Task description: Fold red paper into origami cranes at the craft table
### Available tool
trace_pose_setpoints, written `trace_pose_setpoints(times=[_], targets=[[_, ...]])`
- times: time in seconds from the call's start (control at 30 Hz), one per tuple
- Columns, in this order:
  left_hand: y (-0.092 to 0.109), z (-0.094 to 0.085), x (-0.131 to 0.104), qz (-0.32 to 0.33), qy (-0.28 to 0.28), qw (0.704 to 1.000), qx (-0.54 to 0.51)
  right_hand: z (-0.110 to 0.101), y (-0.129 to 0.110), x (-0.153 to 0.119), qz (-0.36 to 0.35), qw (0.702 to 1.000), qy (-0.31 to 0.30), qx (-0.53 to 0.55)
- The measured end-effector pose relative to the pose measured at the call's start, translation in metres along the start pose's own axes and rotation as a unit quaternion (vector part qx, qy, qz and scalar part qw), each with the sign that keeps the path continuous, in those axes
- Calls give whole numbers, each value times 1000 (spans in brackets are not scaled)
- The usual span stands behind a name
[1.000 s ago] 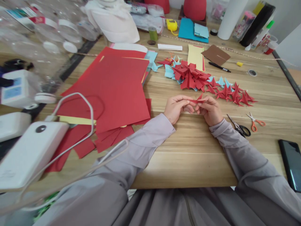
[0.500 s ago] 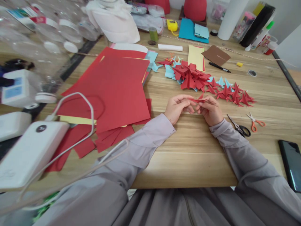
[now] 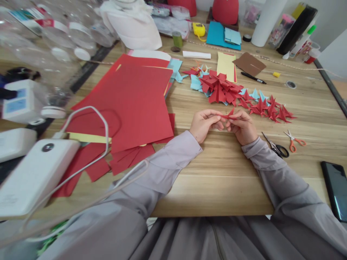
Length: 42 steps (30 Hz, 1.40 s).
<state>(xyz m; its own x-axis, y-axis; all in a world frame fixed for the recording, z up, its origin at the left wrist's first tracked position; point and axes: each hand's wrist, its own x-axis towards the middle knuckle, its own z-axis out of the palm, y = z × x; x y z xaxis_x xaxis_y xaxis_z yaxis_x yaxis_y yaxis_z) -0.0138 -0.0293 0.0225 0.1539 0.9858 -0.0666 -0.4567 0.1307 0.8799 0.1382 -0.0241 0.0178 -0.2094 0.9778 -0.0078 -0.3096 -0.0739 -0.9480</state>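
Observation:
Between my two hands is a small folded red paper crane [image 3: 230, 115], one thin point of it sticking up. My left hand [image 3: 205, 124] pinches its left end between thumb and fingers. At the other end, my right hand [image 3: 242, 125] grips it the same way, its fingers hiding part of the folds. Just beyond my hands lies a pile of folded red paper pieces [image 3: 218, 88] with light blue ones among them. Several finished red paper cranes [image 3: 261, 107] stand to the right of that pile.
Black-handled scissors [image 3: 276, 146] and orange-handled scissors [image 3: 294, 140] lie right of my right hand, with a phone [image 3: 334, 187] nearer the edge. Large red paper sheets [image 3: 135, 104] cover the left side. A white power bank [image 3: 40, 173] trails a cable [image 3: 104, 126] over my left sleeve.
The red paper between my fingers has shifted slightly, and its upright point shows more clearly. Both hands have stayed in nearly the same place.

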Motion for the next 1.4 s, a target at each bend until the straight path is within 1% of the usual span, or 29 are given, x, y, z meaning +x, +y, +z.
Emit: trace_pose_setpoints(times=[0.1,0.27,0.5,0.6,0.73,0.9,0.97,1.03,1.13,1.2,1.27,1.4], targets=[[0,0,0,2,1,1000,-11,0,1,0,-6,1000,-1,7],[1,1,0,-6,9,1000,0,-1,1,1,7,1000,4,4],[4,1,-1,-11,7,1000,-5,0,-1,1,11,1000,2,3],[4,0,-1,-4,8,1000,-1,-1,-1,1,12,1000,5,3],[3,0,-1,9,-5,1000,15,-1,0,2,8,1000,2,7],[-3,2,-2,16,-18,999,48,1,-1,1,12,1000,-19,3],[-4,2,-1,20,-11,998,53,1,-2,0,16,1000,-25,1],[-3,2,-1,21,9,999,50,1,-2,0,20,999,-27,4],[-1,1,1,13,47,998,39,0,-2,1,17,1000,-15,8],[0,0,1,8,54,998,38,-1,0,2,11,1000,-10,4],[-1,0,2,6,38,998,42,-2,1,2,6,1000,-17,-3],[-5,0,2,14,-13,999,47,-1,2,2,-4,999,-34,-8]])
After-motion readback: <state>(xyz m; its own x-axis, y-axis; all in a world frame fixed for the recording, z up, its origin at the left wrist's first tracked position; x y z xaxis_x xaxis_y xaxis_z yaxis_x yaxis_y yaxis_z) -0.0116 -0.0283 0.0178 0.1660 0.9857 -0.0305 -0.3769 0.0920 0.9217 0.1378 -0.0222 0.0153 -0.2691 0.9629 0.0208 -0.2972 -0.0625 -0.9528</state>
